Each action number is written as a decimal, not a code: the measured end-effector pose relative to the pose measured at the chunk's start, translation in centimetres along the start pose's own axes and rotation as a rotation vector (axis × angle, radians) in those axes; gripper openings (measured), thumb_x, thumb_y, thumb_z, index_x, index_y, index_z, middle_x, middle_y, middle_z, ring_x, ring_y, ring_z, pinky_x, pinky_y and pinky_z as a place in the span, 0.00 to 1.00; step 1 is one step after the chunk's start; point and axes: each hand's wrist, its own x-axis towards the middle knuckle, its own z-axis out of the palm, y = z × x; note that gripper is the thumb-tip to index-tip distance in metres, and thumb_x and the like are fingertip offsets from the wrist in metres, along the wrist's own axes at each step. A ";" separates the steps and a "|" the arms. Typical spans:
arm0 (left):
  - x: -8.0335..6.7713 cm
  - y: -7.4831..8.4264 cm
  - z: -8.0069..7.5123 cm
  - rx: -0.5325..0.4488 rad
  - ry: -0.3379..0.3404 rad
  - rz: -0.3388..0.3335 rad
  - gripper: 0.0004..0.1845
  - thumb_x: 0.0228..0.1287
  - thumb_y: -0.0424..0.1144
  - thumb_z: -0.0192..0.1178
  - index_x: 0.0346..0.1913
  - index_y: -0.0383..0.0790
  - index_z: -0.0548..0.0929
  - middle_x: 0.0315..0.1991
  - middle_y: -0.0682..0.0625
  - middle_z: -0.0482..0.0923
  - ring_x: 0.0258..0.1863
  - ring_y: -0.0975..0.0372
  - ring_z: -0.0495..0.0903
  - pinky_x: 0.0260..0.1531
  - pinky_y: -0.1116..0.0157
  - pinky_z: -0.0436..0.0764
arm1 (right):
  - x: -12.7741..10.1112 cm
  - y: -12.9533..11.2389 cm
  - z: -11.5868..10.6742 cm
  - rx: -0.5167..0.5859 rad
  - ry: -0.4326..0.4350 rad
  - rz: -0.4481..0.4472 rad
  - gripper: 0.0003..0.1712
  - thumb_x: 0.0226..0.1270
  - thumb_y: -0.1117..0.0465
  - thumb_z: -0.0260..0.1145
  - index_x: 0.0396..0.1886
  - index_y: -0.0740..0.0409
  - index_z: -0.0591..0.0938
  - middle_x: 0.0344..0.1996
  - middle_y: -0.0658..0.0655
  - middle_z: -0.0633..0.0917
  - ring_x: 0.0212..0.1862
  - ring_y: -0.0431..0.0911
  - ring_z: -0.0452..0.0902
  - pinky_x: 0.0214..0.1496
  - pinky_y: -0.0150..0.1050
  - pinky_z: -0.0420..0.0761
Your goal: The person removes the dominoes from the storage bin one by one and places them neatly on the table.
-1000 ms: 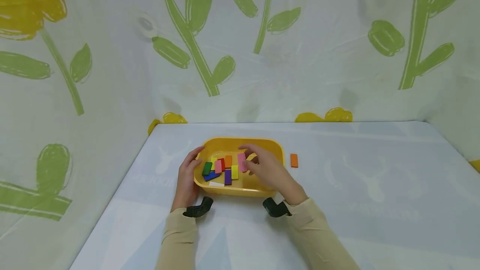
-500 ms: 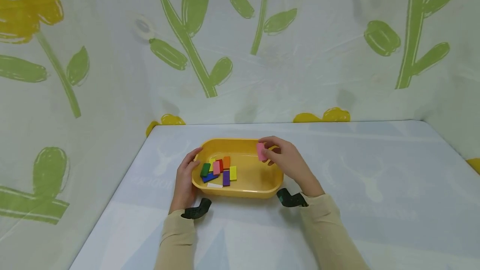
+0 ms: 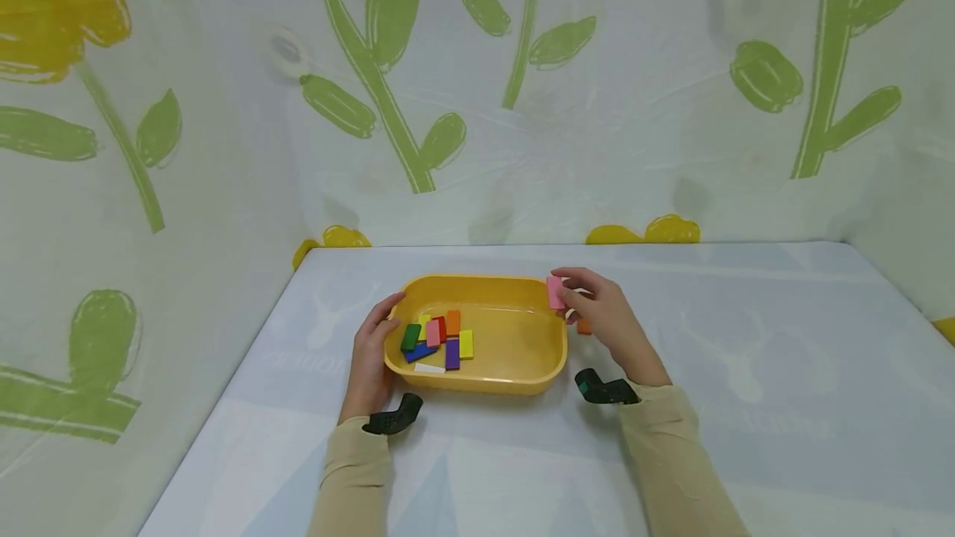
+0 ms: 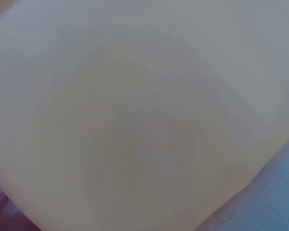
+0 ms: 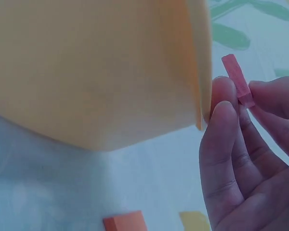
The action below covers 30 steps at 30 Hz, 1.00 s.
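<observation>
My right hand [image 3: 610,317] pinches a small pink block [image 3: 555,292] just above the right end of a yellow plastic tray [image 3: 492,386]. In the right wrist view the pink block [image 5: 237,79] stands on edge between thumb and fingertips, close beside the tray wall [image 5: 111,96]. At the tray's left end my left hand [image 3: 367,359] grips the rim, thumb and fingers at the edge. The blurred tray side [image 4: 135,120] fills the left wrist view, hiding the left fingers. Several coloured blocks lie in the tray's left half, among them a green [image 3: 410,336] and a purple one [image 3: 452,353].
An orange block [image 3: 584,327] lies on the pale patterned tabletop [image 3: 746,437], right of the tray and partly covered by the right hand. Behind the table stands a white wall cloth [image 3: 567,147] with flower prints. Dark wrist-worn devices [image 3: 606,389] sit at both cuffs.
My right hand has carried the pink block rightward from over the tray's middle to its right rim. The hand now partly covers the orange block outside. My left hand has stayed on the tray.
</observation>
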 end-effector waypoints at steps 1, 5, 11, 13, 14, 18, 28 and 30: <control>0.0 0.0 0.0 -0.001 -0.002 0.000 0.19 0.65 0.37 0.43 0.57 0.51 0.72 0.61 0.60 0.61 0.61 0.64 0.57 0.60 0.62 0.59 | 0.0 0.1 -0.1 -0.004 0.011 0.018 0.21 0.63 0.52 0.56 0.56 0.49 0.72 0.44 0.57 0.75 0.35 0.51 0.76 0.40 0.44 0.79; 0.0 -0.1 0.1 -0.007 -0.007 0.005 0.19 0.64 0.37 0.43 0.57 0.50 0.72 0.61 0.60 0.61 0.60 0.64 0.58 0.60 0.62 0.59 | 1.1 2.7 -0.8 -0.032 0.088 0.064 0.25 0.58 0.41 0.56 0.55 0.41 0.73 0.43 0.52 0.76 0.35 0.51 0.76 0.38 0.39 0.79; 0.0 0.2 0.0 0.005 -0.006 0.004 0.20 0.64 0.37 0.43 0.57 0.52 0.72 0.61 0.61 0.61 0.61 0.64 0.57 0.61 0.61 0.58 | 3.5 8.0 -1.6 -0.079 0.201 0.087 0.30 0.48 0.30 0.55 0.50 0.34 0.74 0.37 0.48 0.77 0.32 0.49 0.75 0.30 0.32 0.78; -0.1 0.2 -0.1 0.004 -0.005 0.001 0.20 0.64 0.37 0.42 0.57 0.52 0.72 0.61 0.61 0.61 0.61 0.64 0.57 0.61 0.61 0.58 | 3.4 8.2 -1.7 -0.096 0.211 0.112 0.29 0.51 0.32 0.55 0.52 0.36 0.73 0.37 0.49 0.78 0.31 0.49 0.75 0.32 0.36 0.79; -0.1 0.2 -0.1 0.004 -0.003 0.000 0.20 0.64 0.37 0.42 0.57 0.52 0.72 0.61 0.61 0.61 0.61 0.64 0.57 0.61 0.61 0.58 | 3.2 8.0 -1.8 -0.105 0.209 0.123 0.29 0.53 0.34 0.55 0.53 0.37 0.72 0.37 0.50 0.78 0.31 0.49 0.75 0.32 0.36 0.79; 0.0 0.1 -0.1 0.005 -0.002 0.000 0.19 0.64 0.37 0.43 0.57 0.53 0.72 0.61 0.61 0.61 0.61 0.65 0.56 0.61 0.62 0.59 | 1.6 6.0 -2.4 -0.106 0.182 0.161 0.26 0.60 0.43 0.55 0.57 0.45 0.71 0.38 0.55 0.78 0.33 0.51 0.74 0.30 0.30 0.76; -0.1 0.0 0.0 -0.007 0.001 0.002 0.19 0.64 0.37 0.43 0.57 0.52 0.73 0.61 0.61 0.61 0.61 0.65 0.57 0.60 0.62 0.59 | -0.4 4.1 -4.1 -0.196 0.142 0.301 0.23 0.65 0.51 0.52 0.58 0.51 0.70 0.41 0.58 0.76 0.37 0.49 0.71 0.31 0.29 0.73; 0.0 -0.1 0.1 -0.009 -0.001 0.004 0.19 0.64 0.37 0.43 0.57 0.52 0.73 0.61 0.61 0.61 0.61 0.65 0.57 0.61 0.62 0.59 | -0.4 4.2 -4.3 -0.212 0.129 0.322 0.22 0.65 0.52 0.52 0.58 0.51 0.70 0.42 0.59 0.76 0.37 0.50 0.71 0.27 0.26 0.72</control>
